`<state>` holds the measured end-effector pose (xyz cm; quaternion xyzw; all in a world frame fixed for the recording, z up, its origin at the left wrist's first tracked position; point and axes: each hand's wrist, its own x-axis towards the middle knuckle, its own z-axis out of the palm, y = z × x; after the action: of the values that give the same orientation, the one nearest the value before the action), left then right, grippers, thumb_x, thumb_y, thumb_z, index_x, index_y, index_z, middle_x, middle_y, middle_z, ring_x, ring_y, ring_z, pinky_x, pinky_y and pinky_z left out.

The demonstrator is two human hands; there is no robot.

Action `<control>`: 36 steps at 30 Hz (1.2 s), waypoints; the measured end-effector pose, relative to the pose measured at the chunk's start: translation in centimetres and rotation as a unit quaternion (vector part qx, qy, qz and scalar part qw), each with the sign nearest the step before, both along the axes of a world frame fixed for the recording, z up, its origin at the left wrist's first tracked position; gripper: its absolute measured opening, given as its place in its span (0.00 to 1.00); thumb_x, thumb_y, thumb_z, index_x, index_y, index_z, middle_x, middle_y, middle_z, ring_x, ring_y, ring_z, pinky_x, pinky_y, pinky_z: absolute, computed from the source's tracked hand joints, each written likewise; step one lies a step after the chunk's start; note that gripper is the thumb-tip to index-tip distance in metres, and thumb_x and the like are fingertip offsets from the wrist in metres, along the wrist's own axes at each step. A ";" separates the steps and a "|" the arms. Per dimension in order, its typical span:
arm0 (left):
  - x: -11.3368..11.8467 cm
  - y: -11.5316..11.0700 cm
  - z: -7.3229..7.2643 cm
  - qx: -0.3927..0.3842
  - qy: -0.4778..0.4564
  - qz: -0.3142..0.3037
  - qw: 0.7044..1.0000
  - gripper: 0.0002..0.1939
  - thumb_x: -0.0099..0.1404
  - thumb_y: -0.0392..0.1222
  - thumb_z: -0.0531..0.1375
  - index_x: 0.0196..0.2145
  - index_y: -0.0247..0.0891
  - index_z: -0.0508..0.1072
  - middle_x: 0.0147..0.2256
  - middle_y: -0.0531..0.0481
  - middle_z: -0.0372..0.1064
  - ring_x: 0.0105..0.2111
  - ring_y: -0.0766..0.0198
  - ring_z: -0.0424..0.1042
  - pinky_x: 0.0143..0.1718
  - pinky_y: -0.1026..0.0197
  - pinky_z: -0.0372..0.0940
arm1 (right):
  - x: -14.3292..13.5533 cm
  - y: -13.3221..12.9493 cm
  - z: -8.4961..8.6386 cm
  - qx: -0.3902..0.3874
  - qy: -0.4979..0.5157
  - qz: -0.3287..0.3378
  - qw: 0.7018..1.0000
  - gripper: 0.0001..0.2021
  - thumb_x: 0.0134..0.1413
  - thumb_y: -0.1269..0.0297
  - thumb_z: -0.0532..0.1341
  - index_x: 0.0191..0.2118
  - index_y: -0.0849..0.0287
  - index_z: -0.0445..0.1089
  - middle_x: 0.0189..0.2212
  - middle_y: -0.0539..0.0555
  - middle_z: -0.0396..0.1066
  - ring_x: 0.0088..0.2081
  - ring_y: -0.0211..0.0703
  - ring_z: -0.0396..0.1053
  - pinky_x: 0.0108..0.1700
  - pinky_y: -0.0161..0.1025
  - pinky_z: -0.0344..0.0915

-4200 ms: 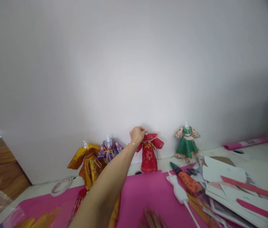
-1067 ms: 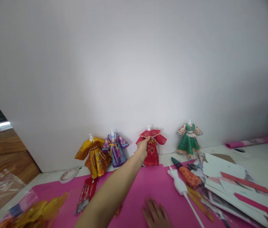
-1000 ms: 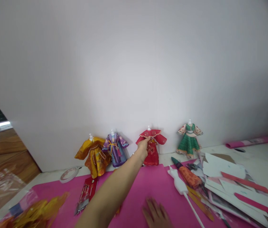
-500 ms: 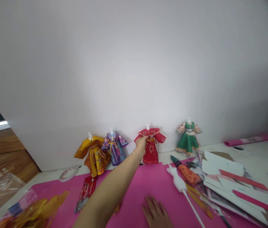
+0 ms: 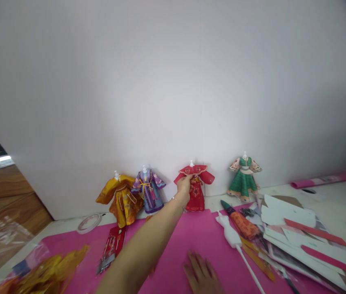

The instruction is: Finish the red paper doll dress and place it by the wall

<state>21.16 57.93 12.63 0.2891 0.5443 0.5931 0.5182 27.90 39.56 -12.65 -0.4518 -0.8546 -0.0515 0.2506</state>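
Red dress [image 5: 196, 199] upright at bench [image 5: 333, 202] back edge; left hand [image 5: 184, 187] at its front, probably steadying, grip unclear. Right hand [image 5: 202, 275] spread flat on pink mat [image 5: 174, 261], likely bracing.

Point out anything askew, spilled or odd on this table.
The yellow robe looks askew: it tilts, one sleeve jutting out. The bare white dress form lies down, while the dressed ones stand by the wall. The papers at the right are piled untidily. No spill shows.
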 end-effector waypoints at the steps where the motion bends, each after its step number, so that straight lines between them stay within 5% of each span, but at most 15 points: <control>1: 0.2 -0.2 -0.2 -0.002 -0.007 0.001 1.000 0.17 0.68 0.45 0.59 0.51 0.36 0.69 0.49 0.44 0.70 0.44 0.57 0.73 0.43 0.50 0.71 | 0.0 0.0 -0.1 0.002 0.002 -0.001 1.000 0.20 0.61 0.53 0.60 0.57 0.45 0.69 0.58 0.58 0.67 0.58 0.61 0.66 0.54 0.57 0.68; 7: 2.6 -0.9 -1.2 -0.016 -0.058 0.019 0.998 0.16 0.68 0.45 0.59 0.51 0.36 0.69 0.49 0.44 0.70 0.44 0.58 0.73 0.43 0.50 0.71 | -0.1 0.2 -0.8 0.041 0.008 -0.003 0.999 0.20 0.61 0.53 0.60 0.57 0.44 0.69 0.57 0.55 0.68 0.56 0.60 0.68 0.53 0.56 0.69; 14: 5.1 0.2 -0.7 -0.011 -0.116 0.068 0.991 0.16 0.68 0.45 0.59 0.50 0.35 0.69 0.48 0.44 0.70 0.42 0.59 0.73 0.41 0.51 0.72 | -0.1 0.3 -1.1 0.059 0.005 -0.005 0.998 0.19 0.61 0.54 0.59 0.57 0.44 0.69 0.57 0.54 0.69 0.55 0.58 0.69 0.53 0.53 0.68; 27: 5.8 1.4 -0.8 -0.019 -0.152 0.089 0.984 0.15 0.68 0.45 0.59 0.49 0.35 0.70 0.46 0.45 0.71 0.39 0.61 0.74 0.38 0.54 0.72 | 0.1 -0.4 1.4 -0.057 -0.010 0.009 0.998 0.21 0.63 0.53 0.57 0.60 0.47 0.66 0.60 0.56 0.63 0.60 0.61 0.64 0.57 0.58 0.65; 36: 6.0 1.4 -0.9 -0.019 -0.148 0.080 0.986 0.15 0.68 0.44 0.59 0.49 0.35 0.70 0.45 0.45 0.71 0.39 0.61 0.74 0.38 0.55 0.72 | 0.1 -0.7 1.7 -0.048 -0.006 0.006 0.999 0.26 0.58 0.46 0.59 0.60 0.49 0.67 0.60 0.58 0.63 0.60 0.63 0.63 0.57 0.58 0.65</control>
<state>27.17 59.32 11.75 0.1440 0.4943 0.6579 0.5496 28.03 38.90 -10.93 -0.4575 -0.8606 -0.0115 0.2235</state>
